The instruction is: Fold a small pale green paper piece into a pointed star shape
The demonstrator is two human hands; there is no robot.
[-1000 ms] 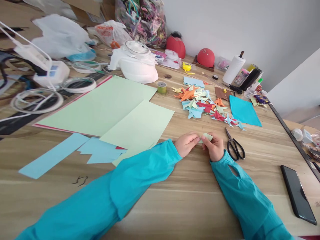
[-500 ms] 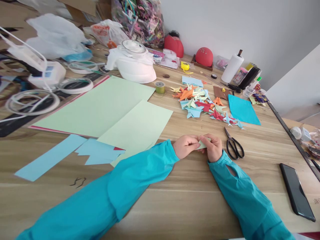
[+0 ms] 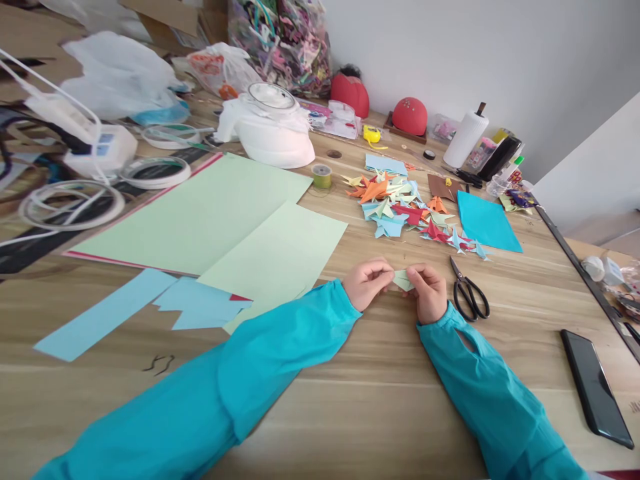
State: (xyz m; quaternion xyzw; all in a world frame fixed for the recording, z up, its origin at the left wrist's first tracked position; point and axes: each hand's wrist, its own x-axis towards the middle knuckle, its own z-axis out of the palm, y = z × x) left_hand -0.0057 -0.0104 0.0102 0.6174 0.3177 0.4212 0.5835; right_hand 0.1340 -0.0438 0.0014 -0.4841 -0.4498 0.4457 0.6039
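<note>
Drawn slightly apart since before, my left hand point(image 3: 367, 283) and right hand point(image 3: 430, 292) pinch the pale green paper point(image 3: 401, 280); tugging harder could tear it.

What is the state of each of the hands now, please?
Left hand: closed, pinching the left end of the small green folded paper.
Right hand: closed, pinching the right end of the same paper.

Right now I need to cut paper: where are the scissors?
Head view: the scissors lie on the table, just right of the right hand, nearer than the blue sheet.
</note>
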